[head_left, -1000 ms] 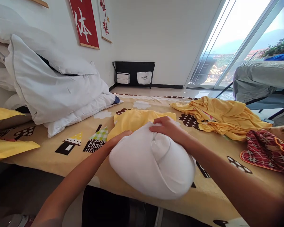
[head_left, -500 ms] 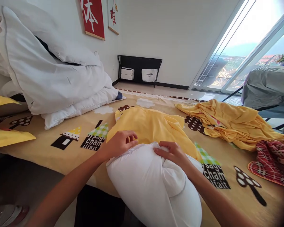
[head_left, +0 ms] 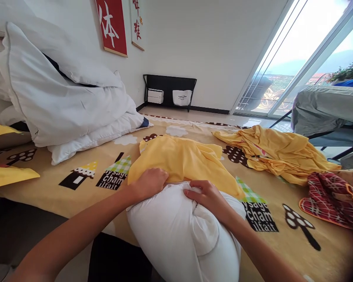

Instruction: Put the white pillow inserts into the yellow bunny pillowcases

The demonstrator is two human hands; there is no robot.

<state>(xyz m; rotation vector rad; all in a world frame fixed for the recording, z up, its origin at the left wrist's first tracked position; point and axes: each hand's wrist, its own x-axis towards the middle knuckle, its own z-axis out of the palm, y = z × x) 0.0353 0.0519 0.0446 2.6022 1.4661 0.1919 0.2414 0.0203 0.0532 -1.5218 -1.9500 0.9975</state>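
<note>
A white pillow (head_left: pixel 164 227), bunched and folded, bulges over the near edge of the cloth-covered surface. Its far end meets a yellow pillowcase (head_left: pixel 176 156) spread flat beyond it. At the pillow's far left corner, my left hand (head_left: pixel 153 182) is closed with curled fingers; the fingertips are partly hidden where white and yellow fabric meet. My right hand (head_left: pixel 206 196) grips the pillow's far edge right of the middle, thumb and fingers pinching the white fabric. Whether the pillow's far edge lies inside the pillowcase or only against it, I cannot tell.
More white pillows (head_left: pixel 64 102) are piled at the left, near yellow fabric (head_left: pixel 11 176). A crumpled yellow cloth (head_left: pixel 276 149) and a red checked cloth (head_left: pixel 326 199) lie at the right on the patterned tablecloth (head_left: pixel 85 203). A grey-covered piece of furniture (head_left: pixel 326 105) stands beyond.
My left hand's fingers have curled closed at the pillow's far left corner. My right hand keeps its hold. The whole view has shifted slightly.
</note>
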